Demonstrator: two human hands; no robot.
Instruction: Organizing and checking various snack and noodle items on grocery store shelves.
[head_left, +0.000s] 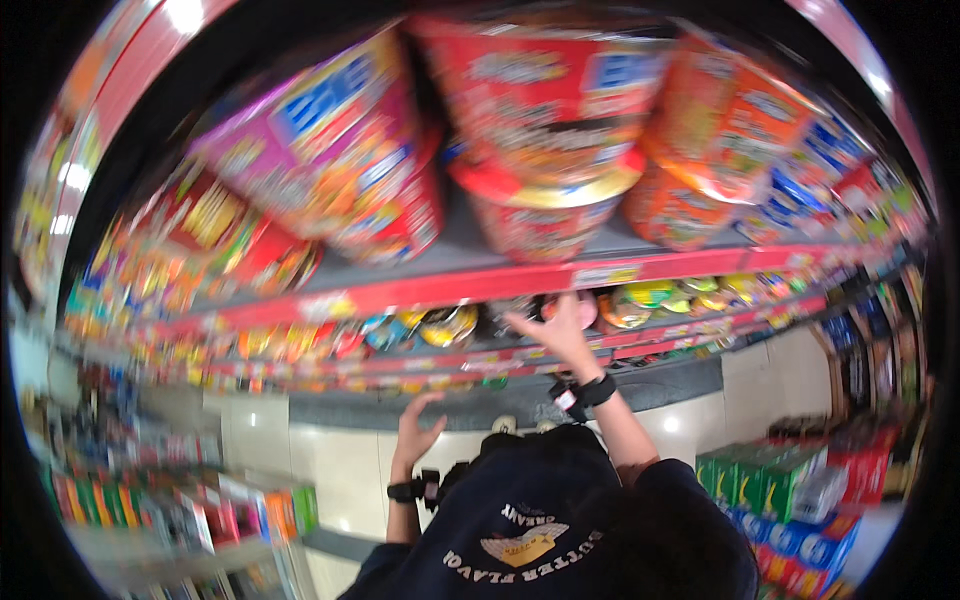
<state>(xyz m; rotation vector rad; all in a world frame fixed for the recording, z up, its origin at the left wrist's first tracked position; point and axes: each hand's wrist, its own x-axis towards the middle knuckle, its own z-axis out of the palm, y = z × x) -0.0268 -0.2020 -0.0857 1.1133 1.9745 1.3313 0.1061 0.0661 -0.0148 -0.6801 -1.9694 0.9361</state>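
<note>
My right hand (561, 330) reaches to the shelf below the large instant noodle cups. Its thumb is spread away from the fingers, and the fingertips overlap a pink round-lidded cup (584, 310); whether they touch it is unclear. Beside the thumb is a dark, blurred package (514, 309). Lower and to the left, my left hand (418, 433) hangs before the shelves with fingers curved and apart, holding nothing. A red noodle cup (551, 97) sits stacked on another red cup (536, 229) above. Purple noodle cups (322, 165) stand to its left, orange ones (739, 112) to its right.
A red shelf edge (450, 289) with price labels runs above my right hand. Yellow-lidded cups (448, 324) line the lower shelf. Green cartons (757, 476) are stacked behind at right, and a display of boxes (247, 510) stands at left. Pale floor tiles (337, 465) lie below.
</note>
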